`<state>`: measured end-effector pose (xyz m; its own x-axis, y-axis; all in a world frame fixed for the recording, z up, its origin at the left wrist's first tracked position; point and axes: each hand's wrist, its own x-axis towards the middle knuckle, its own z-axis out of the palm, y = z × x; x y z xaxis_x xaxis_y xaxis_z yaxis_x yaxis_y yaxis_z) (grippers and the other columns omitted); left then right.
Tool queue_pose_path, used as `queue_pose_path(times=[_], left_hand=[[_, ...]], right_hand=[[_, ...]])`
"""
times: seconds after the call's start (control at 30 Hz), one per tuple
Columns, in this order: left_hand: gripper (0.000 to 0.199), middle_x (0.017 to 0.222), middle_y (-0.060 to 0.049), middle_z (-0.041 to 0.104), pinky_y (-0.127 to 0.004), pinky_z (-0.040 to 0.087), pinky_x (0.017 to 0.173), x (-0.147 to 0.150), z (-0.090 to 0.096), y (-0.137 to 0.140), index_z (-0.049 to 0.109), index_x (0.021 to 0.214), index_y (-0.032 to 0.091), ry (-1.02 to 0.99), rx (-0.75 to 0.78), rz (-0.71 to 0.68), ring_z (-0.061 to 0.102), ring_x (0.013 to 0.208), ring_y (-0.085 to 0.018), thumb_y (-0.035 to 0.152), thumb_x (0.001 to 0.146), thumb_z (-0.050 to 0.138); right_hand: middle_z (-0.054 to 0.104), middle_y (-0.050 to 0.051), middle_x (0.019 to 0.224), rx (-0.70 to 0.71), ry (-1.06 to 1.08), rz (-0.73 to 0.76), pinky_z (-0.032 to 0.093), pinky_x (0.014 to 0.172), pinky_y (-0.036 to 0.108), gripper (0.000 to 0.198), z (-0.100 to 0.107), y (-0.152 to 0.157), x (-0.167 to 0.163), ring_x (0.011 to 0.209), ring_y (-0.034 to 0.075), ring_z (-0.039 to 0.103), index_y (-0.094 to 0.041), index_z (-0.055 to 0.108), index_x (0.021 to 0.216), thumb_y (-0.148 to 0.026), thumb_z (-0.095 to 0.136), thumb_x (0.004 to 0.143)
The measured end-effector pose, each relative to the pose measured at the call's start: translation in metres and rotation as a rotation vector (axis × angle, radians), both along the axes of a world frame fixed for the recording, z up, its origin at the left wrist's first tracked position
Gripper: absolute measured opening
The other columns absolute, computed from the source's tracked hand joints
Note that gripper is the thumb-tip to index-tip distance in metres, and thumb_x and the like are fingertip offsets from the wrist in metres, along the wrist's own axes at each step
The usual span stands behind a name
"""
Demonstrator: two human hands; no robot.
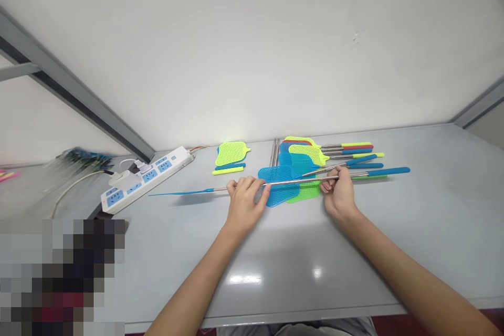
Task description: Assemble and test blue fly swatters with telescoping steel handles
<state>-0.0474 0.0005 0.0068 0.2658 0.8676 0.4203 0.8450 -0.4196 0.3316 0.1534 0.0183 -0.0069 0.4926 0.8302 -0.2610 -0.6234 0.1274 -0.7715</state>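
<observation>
Currently the held swatter (291, 182) runs left to right above the table (283, 262), left hand (244, 200) gripping its shaft (311, 180) nearer the edge-on head (181, 192), right hand (340, 191) with fingers curled round it near the blue handle (389, 171).

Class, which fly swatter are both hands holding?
The blue fly swatter whose shaft spans the left hand and right hand; its head shows edge-on at the left, while the other swatters' heads show their broad faces.
</observation>
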Motion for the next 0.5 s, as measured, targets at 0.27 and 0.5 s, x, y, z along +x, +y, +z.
queue_pose_path(times=[0.27,0.5], left_hand=[[0.020,0.080,-0.001,0.058,-0.034,0.020,0.075,-0.0002,-0.0003,0.0001,0.056,0.083,0.020,0.002,-0.013,-0.002,0.048,0.080,-0.015,0.032,0.085,0.039],[0.019,0.081,-0.002,0.059,-0.034,0.020,0.076,0.0006,-0.0003,-0.0003,0.057,0.082,0.021,0.003,0.007,0.009,0.048,0.081,-0.016,0.031,0.084,0.040]], right_hand=[[0.026,-0.009,0.037,0.007,-0.004,0.008,0.022,0.030,0.016,0.029,-0.0011,-0.0002,-0.0003,0.031,0.003,0.025,-0.017,0.029,0.045,-0.023,0.043,0.070],[0.025,-0.009,0.039,0.013,-0.022,0.025,0.023,0.032,0.016,0.030,-0.0006,-0.0006,-0.0005,0.031,0.003,0.026,-0.017,0.027,0.046,-0.023,0.043,0.070]])
